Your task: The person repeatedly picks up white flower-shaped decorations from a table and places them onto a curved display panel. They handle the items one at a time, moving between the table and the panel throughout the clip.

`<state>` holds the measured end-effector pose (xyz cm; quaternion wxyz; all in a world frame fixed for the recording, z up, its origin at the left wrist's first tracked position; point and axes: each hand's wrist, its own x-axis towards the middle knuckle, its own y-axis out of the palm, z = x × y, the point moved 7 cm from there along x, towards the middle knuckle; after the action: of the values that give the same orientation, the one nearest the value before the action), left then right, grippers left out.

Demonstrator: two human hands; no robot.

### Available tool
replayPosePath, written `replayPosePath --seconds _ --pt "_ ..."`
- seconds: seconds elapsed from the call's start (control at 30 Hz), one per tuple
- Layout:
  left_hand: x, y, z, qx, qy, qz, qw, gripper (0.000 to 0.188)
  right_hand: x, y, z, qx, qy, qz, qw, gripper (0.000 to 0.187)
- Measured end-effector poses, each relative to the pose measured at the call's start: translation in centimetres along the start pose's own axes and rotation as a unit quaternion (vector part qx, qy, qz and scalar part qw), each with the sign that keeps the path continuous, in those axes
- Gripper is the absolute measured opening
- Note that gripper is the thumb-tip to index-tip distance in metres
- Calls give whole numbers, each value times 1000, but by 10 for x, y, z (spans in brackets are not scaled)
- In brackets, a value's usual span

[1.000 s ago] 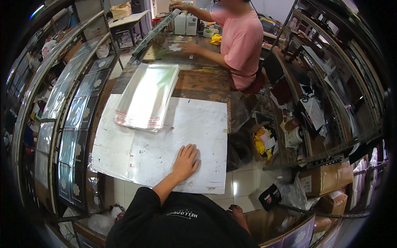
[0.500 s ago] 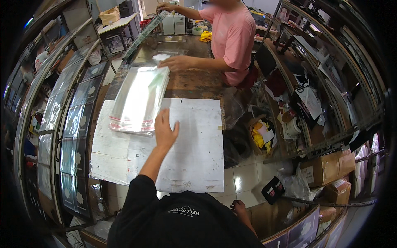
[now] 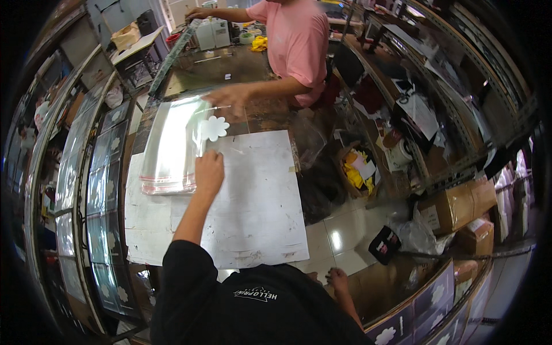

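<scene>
My left hand (image 3: 210,171) is closed at the right edge of the stack of clear plastic bags (image 3: 172,138). Its fingers pinch the near end of a clear film sheet, whose outline is faint against the table. On that sheet shows a white flower shape (image 3: 215,128), just beyond my fingers. Red strips run along the bags' near end. Down by my right side hangs my right hand (image 3: 335,278), its fingers loosely apart with nothing in them. A co-worker's blurred hand (image 3: 233,99) hovers past the flower.
A scuffed white board (image 3: 253,201) covers the near table end. The co-worker in pink (image 3: 299,46) stands at the far right side, other hand on a long frame (image 3: 172,63). Racks (image 3: 106,190) line the left; cardboard boxes (image 3: 457,207) and shelves stand right.
My left hand has closed from spread fingers onto the film sheet. The flower sheet has come nearer, from under the co-worker's hand. The whole view has shifted slightly.
</scene>
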<state>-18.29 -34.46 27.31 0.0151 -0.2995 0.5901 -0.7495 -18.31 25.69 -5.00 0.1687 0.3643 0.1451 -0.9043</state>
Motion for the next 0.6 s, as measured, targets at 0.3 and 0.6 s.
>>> replayPosePath --seconds 0.3,0.6 --pt "-29 -49 -213 -140 121 90 979 22 -143 108 303 144 -301 267 904 79" --pt "-58 -82 -335 -280 304 193 890 23 -139 65 316 -54 -384 -93 917 67"
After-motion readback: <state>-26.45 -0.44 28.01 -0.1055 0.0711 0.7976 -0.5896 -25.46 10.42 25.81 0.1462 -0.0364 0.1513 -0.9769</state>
